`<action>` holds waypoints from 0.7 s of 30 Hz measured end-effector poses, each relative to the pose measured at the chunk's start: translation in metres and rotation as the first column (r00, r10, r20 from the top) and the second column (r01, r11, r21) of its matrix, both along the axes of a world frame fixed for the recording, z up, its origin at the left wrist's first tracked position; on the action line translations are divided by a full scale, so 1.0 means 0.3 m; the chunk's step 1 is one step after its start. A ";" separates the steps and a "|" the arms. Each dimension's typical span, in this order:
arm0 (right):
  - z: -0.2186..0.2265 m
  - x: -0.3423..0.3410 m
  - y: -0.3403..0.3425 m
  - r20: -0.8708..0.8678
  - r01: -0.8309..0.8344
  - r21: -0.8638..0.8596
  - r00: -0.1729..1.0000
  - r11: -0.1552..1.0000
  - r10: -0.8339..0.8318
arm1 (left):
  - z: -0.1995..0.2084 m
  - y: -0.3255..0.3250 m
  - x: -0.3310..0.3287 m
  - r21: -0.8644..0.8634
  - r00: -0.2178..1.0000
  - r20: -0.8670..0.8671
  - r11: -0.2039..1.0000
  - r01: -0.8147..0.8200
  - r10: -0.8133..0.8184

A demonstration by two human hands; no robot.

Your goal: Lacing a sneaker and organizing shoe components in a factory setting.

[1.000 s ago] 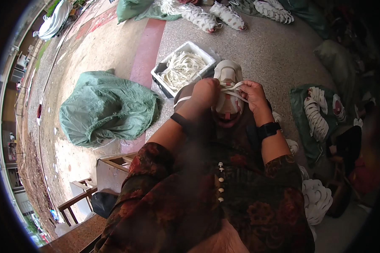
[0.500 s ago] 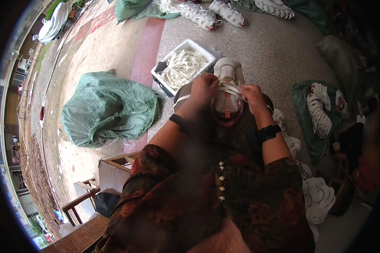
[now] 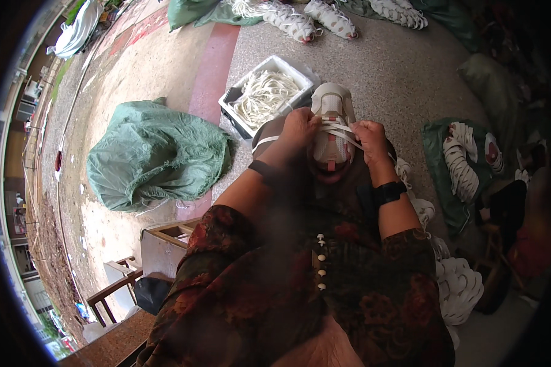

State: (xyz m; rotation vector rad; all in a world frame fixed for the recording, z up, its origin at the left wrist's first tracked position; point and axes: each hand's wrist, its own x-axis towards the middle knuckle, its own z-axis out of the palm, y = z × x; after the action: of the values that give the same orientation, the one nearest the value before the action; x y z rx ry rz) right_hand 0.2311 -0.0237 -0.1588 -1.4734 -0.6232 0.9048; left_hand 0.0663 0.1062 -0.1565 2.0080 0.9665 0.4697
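A pale beige and white sneaker upper (image 3: 332,104) with reddish parts rests upright between my knees, its toe pointing away from me. A flat white shoelace (image 3: 338,126) crosses over its eyelet rows. At the left side of the upper, my left hand (image 3: 299,126) is closed, pinching the lace. My right hand (image 3: 371,140) is closed at the other side, fingertips on the lace end, which runs taut between the hands. Another white lace strip (image 3: 266,142) lies over my left thigh.
Beyond my left knee stands a white-rimmed box (image 3: 300,77) full of loose white laces (image 3: 266,95). A green sack (image 3: 156,156) lies left, near a wooden stool (image 3: 119,287). Stacked laced uppers lie at the far side (image 3: 330,18) and right (image 3: 459,160); more hang beside my right hip (image 3: 458,287).
My right hand has shifted slightly right and the lace strands over the upper have spread a little. The left hand stays about where it was, still pinching.
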 end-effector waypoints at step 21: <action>-0.030 0.216 -0.212 -0.342 0.352 0.013 0.881 0.936 -0.327 | -0.023 0.125 -0.383 -0.641 0.817 0.336 0.749 -0.167 0.469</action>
State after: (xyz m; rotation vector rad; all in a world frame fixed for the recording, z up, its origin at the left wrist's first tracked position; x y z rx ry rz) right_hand 0.2960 -0.0874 -0.1678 -1.2700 -0.1348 0.8182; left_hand -0.0487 0.1436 -0.1633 1.0748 0.9931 0.7205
